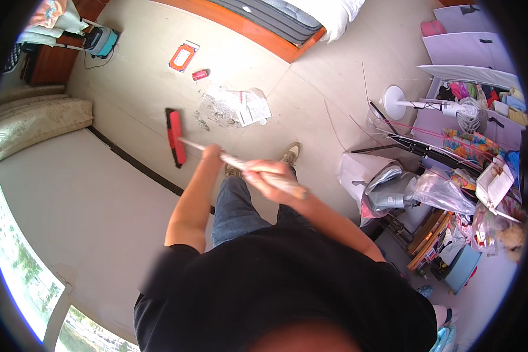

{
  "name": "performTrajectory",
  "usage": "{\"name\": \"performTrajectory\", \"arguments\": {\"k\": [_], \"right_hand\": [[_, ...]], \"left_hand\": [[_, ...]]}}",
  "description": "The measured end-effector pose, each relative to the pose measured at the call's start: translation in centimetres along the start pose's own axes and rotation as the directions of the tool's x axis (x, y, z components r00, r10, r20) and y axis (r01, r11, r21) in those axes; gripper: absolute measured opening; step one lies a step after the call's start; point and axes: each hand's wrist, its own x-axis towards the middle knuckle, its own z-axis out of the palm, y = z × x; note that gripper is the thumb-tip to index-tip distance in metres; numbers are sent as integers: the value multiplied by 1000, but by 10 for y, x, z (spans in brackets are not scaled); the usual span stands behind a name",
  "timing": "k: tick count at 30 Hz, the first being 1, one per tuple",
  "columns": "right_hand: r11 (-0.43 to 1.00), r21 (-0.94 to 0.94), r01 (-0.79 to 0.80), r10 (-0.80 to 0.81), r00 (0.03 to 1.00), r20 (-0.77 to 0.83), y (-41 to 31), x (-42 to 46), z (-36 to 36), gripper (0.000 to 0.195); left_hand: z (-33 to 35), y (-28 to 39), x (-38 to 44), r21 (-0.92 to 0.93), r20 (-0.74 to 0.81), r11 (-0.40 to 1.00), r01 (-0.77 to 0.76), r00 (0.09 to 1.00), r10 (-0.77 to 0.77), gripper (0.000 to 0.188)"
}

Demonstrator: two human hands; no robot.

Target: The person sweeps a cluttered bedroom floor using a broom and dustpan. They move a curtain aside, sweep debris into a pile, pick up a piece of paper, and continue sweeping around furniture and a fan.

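Both my hands grip the pale handle of a push broom. My left hand (213, 154) is closed around the shaft nearer the head, and my right hand (270, 179) holds it close to its upper end. The red broom head (176, 137) with dark bristles rests on the floor to the left, beyond my left hand. Past it lie clear plastic wrap (220, 105) and a printed paper sheet (253, 111), with dark debris scattered about them. A red can (200, 75) lies farther off, near an orange-bordered card or booklet (184, 57).
A wooden bed frame (290, 55) stands at the top. On the right are a white fan (449, 108), thin rods, plastic bags (442, 191) and lilac storage boxes (466, 50). A teal-and-grey appliance (101, 42) stands at upper left, above a rolled patterned fabric (39, 123).
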Motion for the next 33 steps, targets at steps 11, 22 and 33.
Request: {"name": "performTrajectory", "arguments": {"k": [11, 22, 33], "right_hand": [[952, -298, -74, 122, 981, 148, -129, -19, -250, 8], [855, -500, 137, 11, 959, 282, -171, -14, -348, 13], [717, -674, 178, -109, 984, 144, -194, -29, -310, 11]], "left_hand": [[276, -201, -81, -113, 253, 975, 190, 955, -156, 17], [415, -271, -134, -271, 453, 919, 287, 880, -141, 17], [479, -279, -164, -13, 718, 940, 342, 657, -230, 19]]}}
